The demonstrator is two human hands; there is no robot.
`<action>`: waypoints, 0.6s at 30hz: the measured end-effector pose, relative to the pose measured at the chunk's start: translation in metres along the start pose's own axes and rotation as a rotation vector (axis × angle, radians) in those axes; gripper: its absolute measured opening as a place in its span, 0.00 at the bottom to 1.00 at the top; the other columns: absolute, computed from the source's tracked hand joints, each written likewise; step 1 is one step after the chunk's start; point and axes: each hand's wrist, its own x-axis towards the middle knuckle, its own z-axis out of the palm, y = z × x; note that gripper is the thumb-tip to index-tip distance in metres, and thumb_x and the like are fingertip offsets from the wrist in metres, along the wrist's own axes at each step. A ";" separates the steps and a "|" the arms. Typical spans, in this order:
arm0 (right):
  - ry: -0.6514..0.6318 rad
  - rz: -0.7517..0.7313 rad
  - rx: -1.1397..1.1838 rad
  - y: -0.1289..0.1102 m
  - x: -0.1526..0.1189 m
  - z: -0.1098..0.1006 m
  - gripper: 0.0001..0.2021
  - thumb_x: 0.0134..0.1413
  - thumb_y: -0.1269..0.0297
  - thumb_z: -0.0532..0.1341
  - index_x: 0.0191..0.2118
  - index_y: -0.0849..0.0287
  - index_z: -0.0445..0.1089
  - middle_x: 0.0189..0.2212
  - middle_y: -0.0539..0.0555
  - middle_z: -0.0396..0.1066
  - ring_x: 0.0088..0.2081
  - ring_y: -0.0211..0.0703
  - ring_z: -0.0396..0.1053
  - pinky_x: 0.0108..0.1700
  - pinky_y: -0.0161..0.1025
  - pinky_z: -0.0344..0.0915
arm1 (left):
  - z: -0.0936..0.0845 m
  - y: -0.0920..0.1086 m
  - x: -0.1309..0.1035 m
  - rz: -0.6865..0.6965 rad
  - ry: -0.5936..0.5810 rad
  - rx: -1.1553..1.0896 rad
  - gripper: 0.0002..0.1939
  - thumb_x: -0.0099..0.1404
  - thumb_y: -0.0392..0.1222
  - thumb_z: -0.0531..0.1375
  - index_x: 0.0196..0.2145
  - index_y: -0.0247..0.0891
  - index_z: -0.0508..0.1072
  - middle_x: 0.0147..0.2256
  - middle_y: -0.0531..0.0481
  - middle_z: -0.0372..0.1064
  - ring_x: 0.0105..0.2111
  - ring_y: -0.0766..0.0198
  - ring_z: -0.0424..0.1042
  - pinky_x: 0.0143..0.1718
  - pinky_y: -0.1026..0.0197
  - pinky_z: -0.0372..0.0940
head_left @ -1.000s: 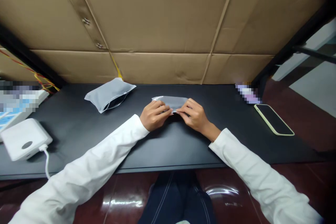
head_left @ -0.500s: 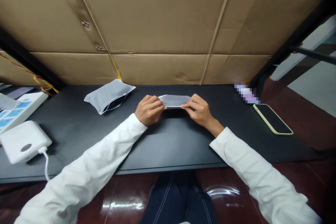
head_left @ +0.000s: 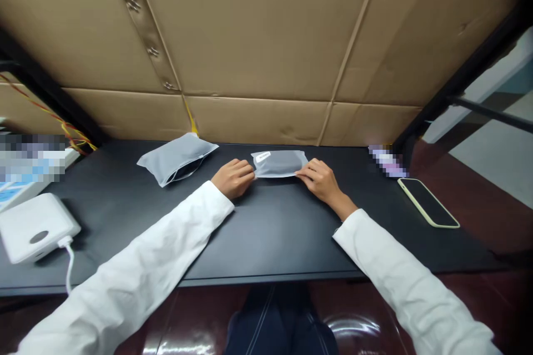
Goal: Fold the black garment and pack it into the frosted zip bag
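A small frosted pouch point(head_left: 278, 164) with a white label at its upper left corner lies on the black table point(head_left: 266, 233), between both hands. My left hand point(head_left: 234, 178) is closed at the pouch's lower left corner, its fingertips pinching the edge. The lower right edge is pinched between thumb and fingers of my right hand point(head_left: 318, 178). Further left, a larger grey pouch point(head_left: 177, 158) rests with its mouth gaping toward the front.
A white device point(head_left: 37, 227) with a cable sits at the left, before a white box point(head_left: 25, 180). At the right are a phone point(head_left: 428, 203) and a blurred purple item point(head_left: 389, 161). Cardboard point(head_left: 258, 28) stands behind the table.
The small pouch now lies flatter, with its upper face and label in view. My hands have moved slightly apart along its near edge. The whole view has shifted a little.
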 end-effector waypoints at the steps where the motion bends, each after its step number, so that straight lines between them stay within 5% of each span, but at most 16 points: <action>1: -0.039 0.018 -0.018 0.004 -0.001 -0.002 0.10 0.64 0.64 0.57 0.38 0.55 0.77 0.33 0.54 0.75 0.36 0.45 0.68 0.40 0.43 0.65 | 0.002 -0.003 -0.003 -0.041 -0.020 -0.031 0.13 0.71 0.40 0.52 0.28 0.39 0.68 0.30 0.47 0.71 0.32 0.61 0.68 0.32 0.57 0.59; 3: -0.094 0.088 -0.049 0.016 -0.004 -0.007 0.11 0.65 0.64 0.56 0.43 0.55 0.76 0.40 0.55 0.76 0.42 0.47 0.69 0.46 0.45 0.66 | 0.005 -0.011 -0.010 -0.172 -0.069 -0.108 0.13 0.70 0.49 0.54 0.34 0.39 0.71 0.37 0.44 0.73 0.39 0.58 0.70 0.37 0.55 0.63; 5: -0.128 0.196 -0.084 0.030 -0.008 -0.012 0.14 0.64 0.62 0.56 0.51 0.55 0.73 0.49 0.57 0.74 0.50 0.49 0.68 0.54 0.48 0.65 | 0.008 -0.020 -0.018 -0.347 -0.156 -0.186 0.25 0.64 0.62 0.57 0.47 0.38 0.71 0.50 0.40 0.70 0.51 0.51 0.68 0.48 0.51 0.65; 9: -0.283 0.477 -0.170 0.052 -0.018 -0.014 0.28 0.64 0.53 0.53 0.66 0.58 0.57 0.64 0.62 0.58 0.64 0.57 0.57 0.61 0.55 0.59 | 0.013 -0.033 -0.029 -0.580 -0.435 -0.297 0.47 0.58 0.76 0.51 0.62 0.37 0.61 0.65 0.38 0.54 0.65 0.42 0.51 0.65 0.41 0.50; 13: -0.441 0.558 -0.193 0.057 -0.023 -0.006 0.28 0.67 0.50 0.47 0.65 0.59 0.59 0.66 0.63 0.54 0.68 0.58 0.50 0.66 0.57 0.52 | 0.017 -0.034 -0.032 -0.576 -0.481 -0.326 0.47 0.59 0.76 0.50 0.63 0.38 0.59 0.66 0.39 0.52 0.67 0.42 0.47 0.66 0.38 0.46; 18: -0.435 0.556 -0.212 0.055 -0.025 -0.002 0.28 0.67 0.49 0.46 0.65 0.58 0.59 0.67 0.63 0.53 0.68 0.58 0.49 0.66 0.56 0.51 | 0.023 -0.036 -0.035 -0.540 -0.428 -0.312 0.47 0.59 0.76 0.50 0.62 0.36 0.62 0.64 0.36 0.55 0.66 0.40 0.50 0.64 0.36 0.49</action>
